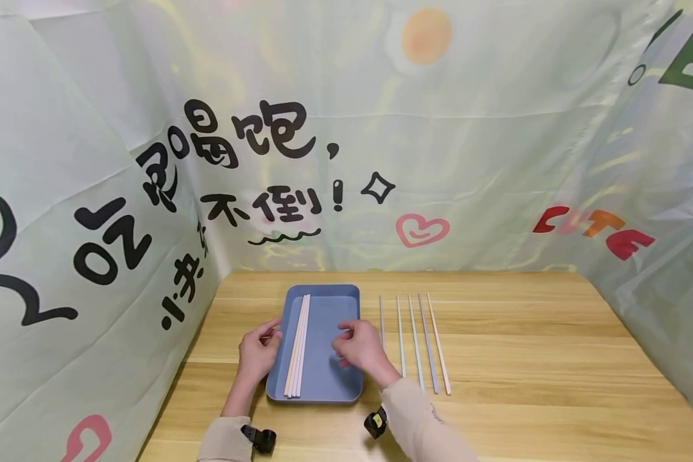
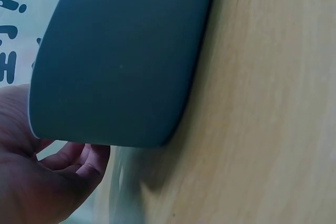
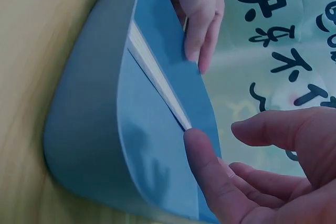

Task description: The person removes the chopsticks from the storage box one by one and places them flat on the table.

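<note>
A blue rectangular tray (image 1: 326, 382) sits on the table. Several pale pink chopsticks (image 1: 298, 346) lie lengthwise along its left part, bunched at the far end. My left hand (image 1: 258, 350) grips the tray's left wall; its fingers show outside the wall in the left wrist view, and the thumb is hidden there. Over the tray's right part hovers my right hand (image 1: 360, 346), holding nothing. Its thumb and index finger stand apart in the right wrist view. Right of the tray, several more chopsticks lie spaced out: a pink one (image 1: 437, 340) outermost, others bluish purple and pale green.
The wooden table (image 1: 514, 359) extends to the right of the chopsticks. A printed cloth (image 1: 485, 160) with lettering hangs behind and on both sides. Each wrist carries a small black camera (image 1: 262, 440). My right forearm covers the near ends of some loose chopsticks.
</note>
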`<state>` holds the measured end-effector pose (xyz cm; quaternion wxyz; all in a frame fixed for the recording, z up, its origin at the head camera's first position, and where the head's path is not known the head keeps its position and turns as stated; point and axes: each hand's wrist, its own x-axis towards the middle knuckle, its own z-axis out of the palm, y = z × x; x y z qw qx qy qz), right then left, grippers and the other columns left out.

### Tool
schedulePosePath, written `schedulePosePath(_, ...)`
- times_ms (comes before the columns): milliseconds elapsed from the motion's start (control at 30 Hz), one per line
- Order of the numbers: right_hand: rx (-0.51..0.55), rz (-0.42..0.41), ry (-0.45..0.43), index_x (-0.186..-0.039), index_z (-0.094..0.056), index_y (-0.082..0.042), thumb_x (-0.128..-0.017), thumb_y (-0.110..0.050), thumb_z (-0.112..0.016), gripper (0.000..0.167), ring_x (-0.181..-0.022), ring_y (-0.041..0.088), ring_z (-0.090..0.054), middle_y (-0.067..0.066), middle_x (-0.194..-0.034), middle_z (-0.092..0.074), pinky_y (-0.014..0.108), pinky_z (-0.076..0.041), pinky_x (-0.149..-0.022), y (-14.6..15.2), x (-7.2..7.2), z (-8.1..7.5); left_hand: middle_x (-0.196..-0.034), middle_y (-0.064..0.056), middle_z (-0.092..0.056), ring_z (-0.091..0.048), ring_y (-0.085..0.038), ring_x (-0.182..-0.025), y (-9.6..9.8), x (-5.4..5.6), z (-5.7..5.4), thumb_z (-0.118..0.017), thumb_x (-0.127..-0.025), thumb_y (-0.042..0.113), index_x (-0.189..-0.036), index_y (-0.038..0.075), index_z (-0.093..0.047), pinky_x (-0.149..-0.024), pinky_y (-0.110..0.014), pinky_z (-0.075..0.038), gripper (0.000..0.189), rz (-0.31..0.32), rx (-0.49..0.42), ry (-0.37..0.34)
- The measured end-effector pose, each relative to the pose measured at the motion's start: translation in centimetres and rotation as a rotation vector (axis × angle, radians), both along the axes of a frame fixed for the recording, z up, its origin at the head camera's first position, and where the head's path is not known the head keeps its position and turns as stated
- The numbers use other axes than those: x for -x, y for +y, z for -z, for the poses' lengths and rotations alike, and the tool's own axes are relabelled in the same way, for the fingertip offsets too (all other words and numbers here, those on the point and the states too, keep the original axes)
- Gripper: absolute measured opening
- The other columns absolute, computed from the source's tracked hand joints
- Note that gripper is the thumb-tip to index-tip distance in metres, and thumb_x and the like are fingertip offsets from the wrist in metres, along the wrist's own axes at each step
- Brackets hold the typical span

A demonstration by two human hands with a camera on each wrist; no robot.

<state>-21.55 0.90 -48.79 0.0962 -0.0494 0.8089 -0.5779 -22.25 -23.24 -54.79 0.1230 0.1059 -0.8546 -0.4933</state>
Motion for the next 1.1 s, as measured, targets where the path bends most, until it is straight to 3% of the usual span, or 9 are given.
schedulePosePath(400,0.002,-0.028,0.015,-0.133,-0.061,0.016,-0.084,0.004,-0.067,0.051,-0.059,0.034,-0.073,0.013,-0.087,-0.069,0.037,-0.061,-0.054,-2.3,-0.4,1.3,-0.105,-0.017,-0.077,-0.067,-0.014,-0.087,0.0,0.2,0.0,-0.069,-0.096,0.002,-0.129,0.006,-0.075,-0.073,-0.017,-0.052,0.034,0.005,-0.004,0.009)
schedulePosePath(767,0.008,-0.072,0.0,-0.129,-0.061,0.018,-0.081,0.006,-0.066,0.05,-0.054,0.032,-0.072,0.008,-0.079,-0.065,0.037,-0.06,-0.05,-4.4,-0.8,2.7,-0.106,-0.017,-0.076,-0.067,-0.016,-0.089,0.0,0.0,0.1,-0.067,-0.098,0.001,-0.13,0.006,-0.075,-0.073,-0.018,-0.052,0.034,0.001,-0.015,-0.009)
schedulePosePath(1100,0.012,-0.059,-0.003,-0.125,-0.063,0.019,-0.08,0.005,-0.071,0.048,-0.051,0.031,-0.071,0.007,-0.077,-0.067,0.035,-0.058,-0.046,-5.9,-1.3,3.0,-0.104,-0.017,-0.075,-0.069,-0.02,-0.09,0.3,0.0,-0.7,-0.067,-0.096,0.0,-0.129,0.004,-0.075,-0.071,-0.018,-0.053,0.035,-0.002,0.012,-0.024)
